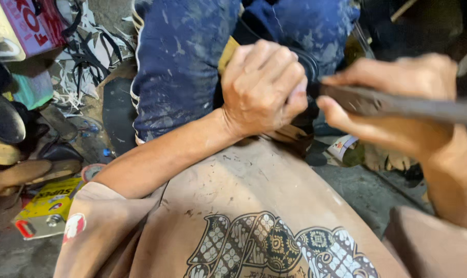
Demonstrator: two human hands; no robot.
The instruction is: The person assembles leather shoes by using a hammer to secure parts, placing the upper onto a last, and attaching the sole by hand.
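L hand (264, 87) fisted tight on dark shoe (301, 64) btwn knees; R hand (393, 103) fingers closed round flat metal tool (398, 104). Keep shoe braced, strokes short.

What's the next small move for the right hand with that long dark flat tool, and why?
Probably a short push of the long dark flat metal tool further toward the dark rounded item. The right hand pinches the tool with its tip right beside the left hand, which is fisted over that item against the knee in blue trousers. The contact point is hidden.
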